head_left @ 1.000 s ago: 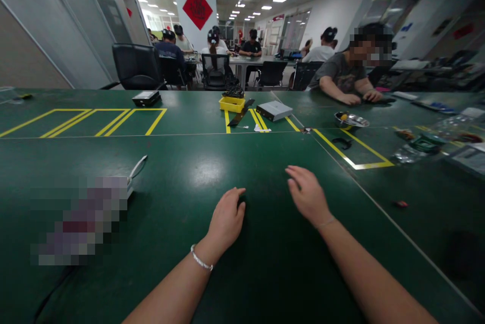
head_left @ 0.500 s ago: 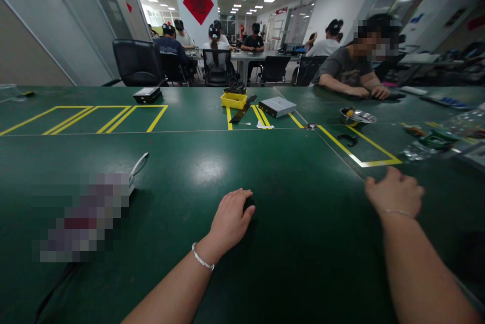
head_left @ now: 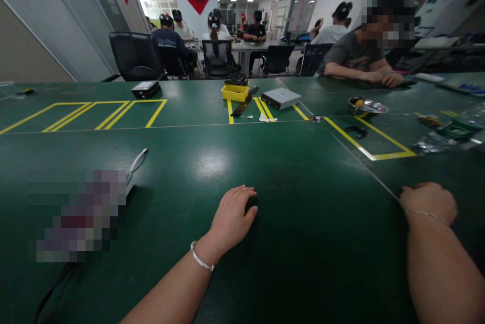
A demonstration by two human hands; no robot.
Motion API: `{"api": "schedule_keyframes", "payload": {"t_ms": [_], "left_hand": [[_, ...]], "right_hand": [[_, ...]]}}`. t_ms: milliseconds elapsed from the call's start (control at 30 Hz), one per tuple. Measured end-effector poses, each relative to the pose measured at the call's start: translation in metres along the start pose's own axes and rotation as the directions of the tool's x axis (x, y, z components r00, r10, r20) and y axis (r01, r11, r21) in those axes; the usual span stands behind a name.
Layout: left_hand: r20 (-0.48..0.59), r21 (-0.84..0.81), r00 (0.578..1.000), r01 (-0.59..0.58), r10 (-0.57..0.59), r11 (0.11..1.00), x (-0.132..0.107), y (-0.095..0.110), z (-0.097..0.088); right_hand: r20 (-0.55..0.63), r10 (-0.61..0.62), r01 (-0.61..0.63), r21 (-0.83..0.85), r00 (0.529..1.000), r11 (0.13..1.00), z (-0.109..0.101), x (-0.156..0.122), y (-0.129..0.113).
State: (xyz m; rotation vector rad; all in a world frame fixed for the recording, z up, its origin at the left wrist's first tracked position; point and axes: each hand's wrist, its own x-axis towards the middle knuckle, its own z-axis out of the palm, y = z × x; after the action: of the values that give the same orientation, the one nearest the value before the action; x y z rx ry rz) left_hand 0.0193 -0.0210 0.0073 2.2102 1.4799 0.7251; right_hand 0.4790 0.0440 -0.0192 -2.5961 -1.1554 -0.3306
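My left hand rests palm down on the green table, its fingers stretched forward and the thumb apart, with nothing in it. A pale bracelet circles that wrist. Farther right, my right hand is at the table with its back towards me. Its fingers bend down out of sight behind the knuckles, so I cannot see whether they hold anything. Beyond this hand lie a yellow tape outline and a curved black piece. To the left is a blurred-out flat item with a white loop.
A yellow bin, a dark flat strip and a grey box stand across the table. A black box sits farther left. Towards the right are a metal bowl and plastic bottles. A person leans on the far edge.
My right hand has moved right and slightly nearer to me, and its fingers have dropped out of sight. My left hand stays almost still. The view has shifted slightly.
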Motion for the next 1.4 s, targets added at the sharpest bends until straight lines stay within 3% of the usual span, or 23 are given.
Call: {"api": "schedule_keyframes", "payload": {"t_ms": [100,300,733,900,967,1033,1133,1233,1300,1333,1400], "left_hand": [[0.007,0.004,1.0,0.005,-0.005,1.0,0.0,0.0,-0.001],[0.019,0.007,1.0,0.004,-0.004,1.0,0.001,0.001,-0.001],[0.013,0.006,1.0,-0.01,0.01,1.0,0.001,0.0,-0.001],[0.02,0.002,1.0,-0.002,0.002,1.0,0.002,0.0,-0.001],[0.012,-0.001,1.0,0.001,-0.001,1.0,0.002,0.001,-0.001],[0.001,-0.009,1.0,0.007,-0.007,1.0,0.002,0.001,-0.002],[-0.014,-0.043,0.999,0.052,-0.053,0.998,0.001,0.004,-0.002],[0.002,-0.117,0.996,0.093,-0.094,0.989,0.0,0.007,0.0],[0.026,-0.167,0.994,0.111,-0.109,0.98,-0.001,0.008,0.002],[0.032,-0.179,0.992,0.128,-0.124,0.976,-0.001,0.009,0.002],[0.028,-0.181,0.987,0.16,-0.158,0.97,-0.002,0.009,0.004]], "right_hand": [[0.118,0.164,-0.159,-0.052,0.979,0.986,-0.012,-0.008,-0.009],[0.248,0.152,-0.132,-0.099,0.957,0.986,-0.025,-0.01,-0.018],[0.301,0.149,-0.126,-0.095,0.942,0.987,-0.025,-0.006,-0.022],[0.232,0.076,-0.053,-0.103,0.97,0.993,-0.035,-0.011,-0.031],[0.142,-0.034,0.04,-0.04,0.989,0.998,-0.044,-0.022,-0.049],[0.085,-0.182,0.172,0.114,0.98,0.979,-0.054,-0.043,-0.078],[0.127,-0.411,0.312,0.463,0.903,0.829,-0.067,-0.096,-0.137],[0.183,-0.687,0.348,0.755,0.703,0.556,-0.076,-0.161,-0.188],[0.153,-0.795,0.326,0.854,0.587,0.406,-0.08,-0.199,-0.208],[0.138,-0.823,0.31,0.882,0.551,0.355,-0.082,-0.214,-0.213],[0.118,-0.841,0.276,0.913,0.529,0.301,-0.084,-0.235,-0.218]]}}
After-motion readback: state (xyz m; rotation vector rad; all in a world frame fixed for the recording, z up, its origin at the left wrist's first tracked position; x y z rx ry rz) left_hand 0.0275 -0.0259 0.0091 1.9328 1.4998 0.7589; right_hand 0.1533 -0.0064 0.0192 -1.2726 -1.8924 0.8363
